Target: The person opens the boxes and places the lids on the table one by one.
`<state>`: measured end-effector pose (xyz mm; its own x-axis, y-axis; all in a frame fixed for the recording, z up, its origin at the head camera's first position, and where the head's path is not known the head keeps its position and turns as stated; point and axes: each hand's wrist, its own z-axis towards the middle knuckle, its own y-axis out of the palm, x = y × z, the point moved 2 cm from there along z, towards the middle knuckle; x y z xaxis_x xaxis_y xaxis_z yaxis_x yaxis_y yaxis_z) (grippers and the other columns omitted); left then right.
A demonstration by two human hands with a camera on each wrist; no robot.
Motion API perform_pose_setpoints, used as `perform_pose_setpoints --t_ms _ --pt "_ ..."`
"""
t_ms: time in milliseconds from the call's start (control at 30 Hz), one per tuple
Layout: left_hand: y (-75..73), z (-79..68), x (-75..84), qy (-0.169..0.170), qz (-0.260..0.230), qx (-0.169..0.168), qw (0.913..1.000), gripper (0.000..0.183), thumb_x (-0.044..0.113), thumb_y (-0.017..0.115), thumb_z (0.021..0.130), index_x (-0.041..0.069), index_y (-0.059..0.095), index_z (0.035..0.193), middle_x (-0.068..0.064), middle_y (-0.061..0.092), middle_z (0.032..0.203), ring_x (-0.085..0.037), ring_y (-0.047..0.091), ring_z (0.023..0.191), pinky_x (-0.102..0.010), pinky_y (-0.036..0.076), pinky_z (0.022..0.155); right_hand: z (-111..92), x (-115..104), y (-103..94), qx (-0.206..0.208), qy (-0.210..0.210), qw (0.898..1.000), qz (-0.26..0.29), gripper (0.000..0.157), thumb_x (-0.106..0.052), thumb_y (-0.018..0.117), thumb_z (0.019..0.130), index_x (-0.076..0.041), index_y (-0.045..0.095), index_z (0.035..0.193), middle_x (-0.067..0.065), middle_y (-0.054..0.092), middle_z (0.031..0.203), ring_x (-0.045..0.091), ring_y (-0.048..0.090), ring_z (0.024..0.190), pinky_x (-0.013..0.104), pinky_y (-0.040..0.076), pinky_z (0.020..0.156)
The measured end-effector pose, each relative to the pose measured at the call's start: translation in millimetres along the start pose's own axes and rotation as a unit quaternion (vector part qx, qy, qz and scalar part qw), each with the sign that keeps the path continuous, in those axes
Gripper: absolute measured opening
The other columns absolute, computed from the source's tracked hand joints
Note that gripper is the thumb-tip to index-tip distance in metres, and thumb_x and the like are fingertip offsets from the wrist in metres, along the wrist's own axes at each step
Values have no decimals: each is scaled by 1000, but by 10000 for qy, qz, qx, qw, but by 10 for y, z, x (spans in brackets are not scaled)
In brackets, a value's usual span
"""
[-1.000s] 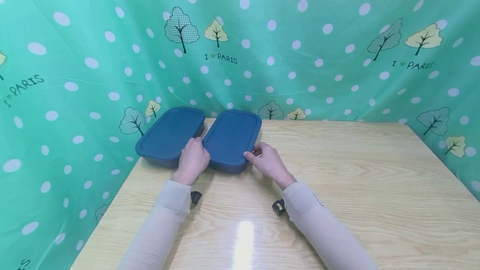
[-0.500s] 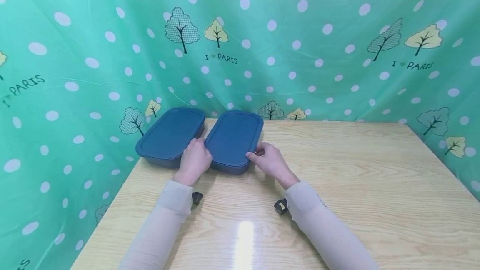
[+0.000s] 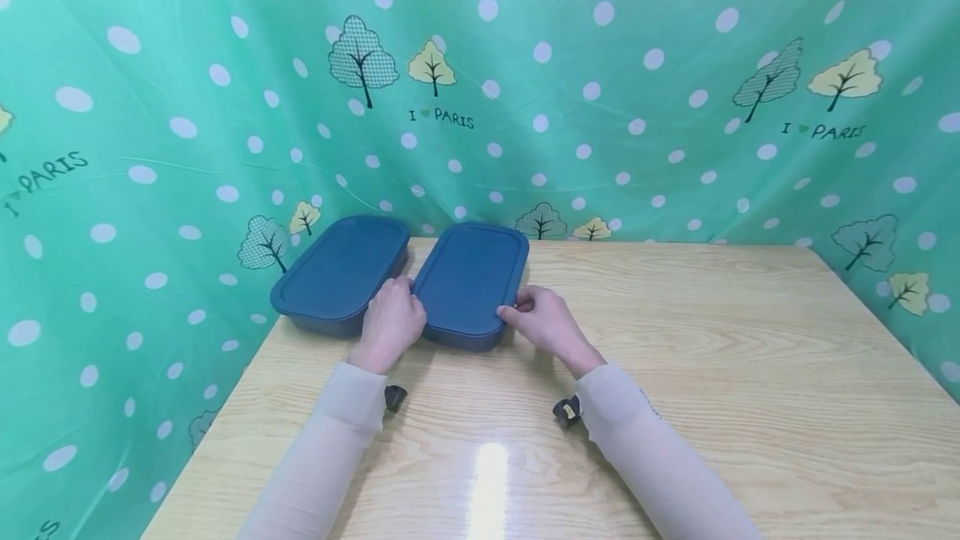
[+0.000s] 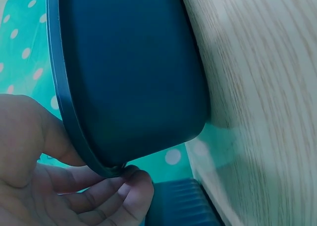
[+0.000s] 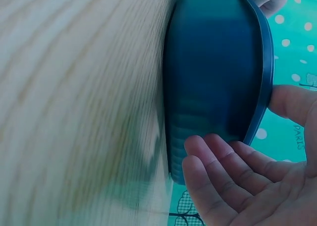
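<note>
Two dark blue lidded food containers stand side by side, a left container [image 3: 341,269] and a right container [image 3: 471,282]. My left hand [image 3: 392,319] pinches the near left corner of the right container at the lid's rim, between thumb and fingers, as the left wrist view confirms. On the opposite side, my right hand [image 3: 546,319] holds its near right corner. In the right wrist view, that thumb presses the lid's rim [image 5: 267,62] while the fingers [image 5: 210,161] lie along the side wall. Both lids appear seated.
The wooden table [image 3: 712,357] extends to the right and front. A green dotted curtain [image 3: 600,132] hangs behind it and along both sides. The left container stands close to the left curtain, with a narrow gap to the right one.
The right container has slid slightly to the right, with both hands moving along on it. The gap to the left container is a little wider. The left container has stayed put.
</note>
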<state>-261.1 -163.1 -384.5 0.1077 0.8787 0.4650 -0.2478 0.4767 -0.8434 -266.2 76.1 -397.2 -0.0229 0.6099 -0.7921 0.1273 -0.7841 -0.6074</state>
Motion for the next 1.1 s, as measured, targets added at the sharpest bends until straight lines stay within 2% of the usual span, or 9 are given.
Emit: perform_pose_setpoints --t_ms 600,867,1100 --pt "5 -14 15 73 -45 52 9999 30 9 47 91 -7 58 114 -20 60 98 -40 60 91 -50 50 75 -28 16 -59 -88 109 9999 53 39 -36 68 87 -5 63 110 6 65 98 19 62 83 32 53 69" --pt "-1 -9 6 -80 -67 -63 9999 32 12 48 93 -5 60 117 -21 61 103 -41 60 95 -51 50 77 -43 -2 -80 -175 155 9996 156 40 -34 68 88 -3 62 113 9 65 100 20 62 82 31 54 67" --pt "-9 -17 19 -18 -68 -57 10000 31 11 50 92 -6 60 115 -22 62 103 -41 60 97 -52 50 79 -49 3 -90 -162 169 9996 125 43 -33 69 87 -1 60 114 9 65 99 19 63 78 31 53 67"
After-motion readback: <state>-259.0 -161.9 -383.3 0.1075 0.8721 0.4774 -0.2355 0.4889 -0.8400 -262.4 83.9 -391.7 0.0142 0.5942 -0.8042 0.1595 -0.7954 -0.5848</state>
